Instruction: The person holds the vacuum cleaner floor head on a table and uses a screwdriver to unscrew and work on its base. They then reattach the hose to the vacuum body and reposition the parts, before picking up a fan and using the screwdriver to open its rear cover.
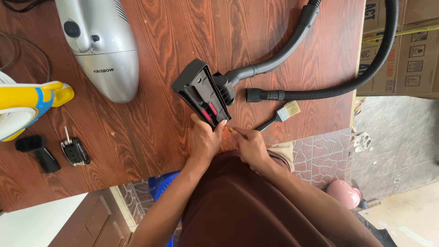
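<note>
The person is working at a wood-grain counter (pixel 151 114), both hands at its near edge. The left hand (pixel 204 139) is gripping the near corner of a black vacuum floor nozzle (pixel 201 93), which is lying upside down w/ red tabs showing on its underside; that grip is closed round the nozzle's edge, thumb on top. The right hand (pixel 250 145) is pinching a small thin tool (pixel 232 130) w/ a yellowish tip, fingers curled tight, tip pointing at the nozzle corner just beside the left thumb. A grey curved tube (pixel 279 55) is running from the nozzle's neck twd the far side. A black ribbed hose (pixel 361 77) is lying apart from it, its cuff end near the nozzle. A small paintbrush (pixel 279 116) is resting just beyond the right hand. Further left: a silver handheld vacuum (pixel 105 50), a yellow & white appliance (pixel 23 105), two small black attachments (pixel 39 153) and a black key fob w/ key (pixel 74 151). Cardboard boxes (pixel 407 45) are standing past the counter's right edge.
</note>
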